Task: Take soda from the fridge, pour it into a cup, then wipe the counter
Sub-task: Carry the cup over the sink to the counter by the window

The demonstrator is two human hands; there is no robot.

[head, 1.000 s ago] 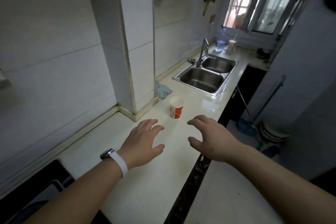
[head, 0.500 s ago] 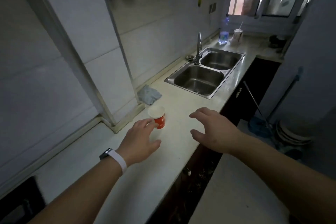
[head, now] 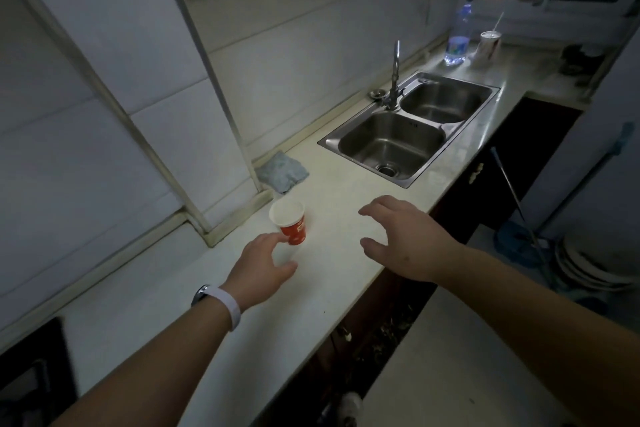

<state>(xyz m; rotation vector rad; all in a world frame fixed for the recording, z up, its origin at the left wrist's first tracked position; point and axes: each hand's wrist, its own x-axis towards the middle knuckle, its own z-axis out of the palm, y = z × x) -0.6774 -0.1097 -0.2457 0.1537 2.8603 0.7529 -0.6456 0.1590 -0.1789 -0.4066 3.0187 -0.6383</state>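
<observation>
A small red and white paper cup (head: 289,224) stands upright and empty on the pale counter (head: 332,281), close to the tiled wall column. My left hand (head: 258,269), with a white wristband, hovers just in front of the cup, fingers spread, fingertips almost at its base. My right hand (head: 405,239) floats over the counter to the right of the cup, fingers apart, holding nothing. A crumpled grey-blue cloth (head: 284,173) lies on the counter behind the cup, against the column. No soda and no fridge are in view.
A steel double sink (head: 408,130) with a tap (head: 394,76) is set in the counter further back. A clear water bottle (head: 458,38) and a cup with a straw (head: 488,45) stand near the window. A mop (head: 519,215) leans at right; a dark hob (head: 31,371) sits at lower left.
The view has swung closer to the counter. My left hand has reached forward to the cup's base. My right hand has stayed spread beside it.
</observation>
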